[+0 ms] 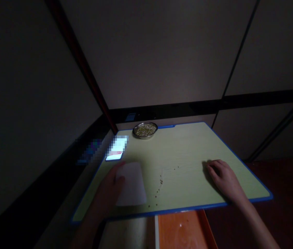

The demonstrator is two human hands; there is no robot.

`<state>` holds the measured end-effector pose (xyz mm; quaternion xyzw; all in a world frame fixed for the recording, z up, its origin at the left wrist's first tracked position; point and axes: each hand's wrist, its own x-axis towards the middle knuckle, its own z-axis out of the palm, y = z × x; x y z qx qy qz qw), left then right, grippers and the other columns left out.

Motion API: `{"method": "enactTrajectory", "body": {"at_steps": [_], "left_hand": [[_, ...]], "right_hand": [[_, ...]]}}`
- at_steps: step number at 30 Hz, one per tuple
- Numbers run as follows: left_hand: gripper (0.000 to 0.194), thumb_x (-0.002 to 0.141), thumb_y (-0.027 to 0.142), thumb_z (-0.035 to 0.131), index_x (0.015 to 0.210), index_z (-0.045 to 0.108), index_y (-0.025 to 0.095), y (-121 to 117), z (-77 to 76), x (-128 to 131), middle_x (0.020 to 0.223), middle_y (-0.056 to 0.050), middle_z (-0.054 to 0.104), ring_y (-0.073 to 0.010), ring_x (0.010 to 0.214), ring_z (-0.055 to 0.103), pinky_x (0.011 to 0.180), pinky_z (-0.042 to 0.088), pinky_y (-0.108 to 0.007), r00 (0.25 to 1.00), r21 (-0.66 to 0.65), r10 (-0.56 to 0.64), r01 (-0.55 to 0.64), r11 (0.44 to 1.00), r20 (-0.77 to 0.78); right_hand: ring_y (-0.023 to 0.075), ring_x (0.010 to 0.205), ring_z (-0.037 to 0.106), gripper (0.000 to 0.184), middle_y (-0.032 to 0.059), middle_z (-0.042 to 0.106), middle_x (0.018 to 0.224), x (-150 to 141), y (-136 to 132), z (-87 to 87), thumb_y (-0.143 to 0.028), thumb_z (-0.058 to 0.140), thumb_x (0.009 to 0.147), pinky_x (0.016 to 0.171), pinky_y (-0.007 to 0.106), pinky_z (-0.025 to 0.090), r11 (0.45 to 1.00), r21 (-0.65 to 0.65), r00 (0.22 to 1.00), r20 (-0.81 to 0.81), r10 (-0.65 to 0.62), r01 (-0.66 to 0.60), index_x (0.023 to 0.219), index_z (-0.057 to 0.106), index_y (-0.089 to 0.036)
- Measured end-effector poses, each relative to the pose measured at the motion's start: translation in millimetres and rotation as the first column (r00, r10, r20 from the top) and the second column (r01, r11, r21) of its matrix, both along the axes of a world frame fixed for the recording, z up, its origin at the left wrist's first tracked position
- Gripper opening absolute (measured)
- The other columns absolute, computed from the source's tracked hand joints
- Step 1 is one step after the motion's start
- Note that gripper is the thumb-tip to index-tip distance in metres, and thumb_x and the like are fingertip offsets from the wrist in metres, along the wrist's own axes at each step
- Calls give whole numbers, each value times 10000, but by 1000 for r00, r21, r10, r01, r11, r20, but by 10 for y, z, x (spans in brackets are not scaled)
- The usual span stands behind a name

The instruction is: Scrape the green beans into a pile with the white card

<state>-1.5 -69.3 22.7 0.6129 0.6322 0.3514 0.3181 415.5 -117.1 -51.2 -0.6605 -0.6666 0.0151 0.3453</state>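
My left hand (112, 183) grips a white rectangular sheet (131, 185) by its left edge, thumb across the top. The sheet is a little blurred, so I cannot tell if it is paper, card or folded tissue. To the right of the sheet, several small dark grains (161, 181) lie in a loose, curving line on the pale table (188, 148). On the table's right side rests my right hand (223, 176), fingers curled in and thumb drawn toward them. Nothing shows in that hand.
A round metal bowl (145, 130) of small pale and greenish pieces stands at the back edge. A lit phone (116, 148) lies at the left edge. Below the front edge is an orange drawer or tray (180, 230). Walls (162, 62) rise behind and left.
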Motion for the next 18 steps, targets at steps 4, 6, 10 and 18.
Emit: {"method": "enactTrajectory", "body": {"at_steps": [4,6,10,18], "left_hand": [[414,676,364,537,1016,670,170,-242,-123,-150,831,-43,708,-190,676,639,570,504,-275,998,-54,65,-64,997,25],[315,664,404,551,839,704,191,-350,-182,-214,797,-31,719,-196,691,649,571,510,-269,997,-61,76,-77,995,-6],[298,651,408,531,762,719,206,-509,-281,-236,739,-24,726,-198,654,651,565,520,-277,992,-40,120,-122,992,-49],[294,678,330,503,798,747,217,-498,-277,113,862,-44,757,-226,806,695,727,559,-321,996,13,53,-52,999,-75]], "right_hand": [[240,888,589,224,84,657,930,6,1,-3,-362,476,902,822,374,448,1000,8,1000,3,1,-1,926,640,-212],[240,891,591,225,82,659,934,11,2,-5,-364,477,901,826,374,447,1000,13,1000,5,1,-1,926,642,-213],[241,901,595,228,81,664,940,13,-1,-4,-365,476,900,829,371,446,1000,6,1000,13,-5,5,926,645,-214],[243,913,588,225,84,659,948,-9,-16,7,-360,478,898,844,375,441,1000,10,1000,2,-8,8,939,642,-211]]}}
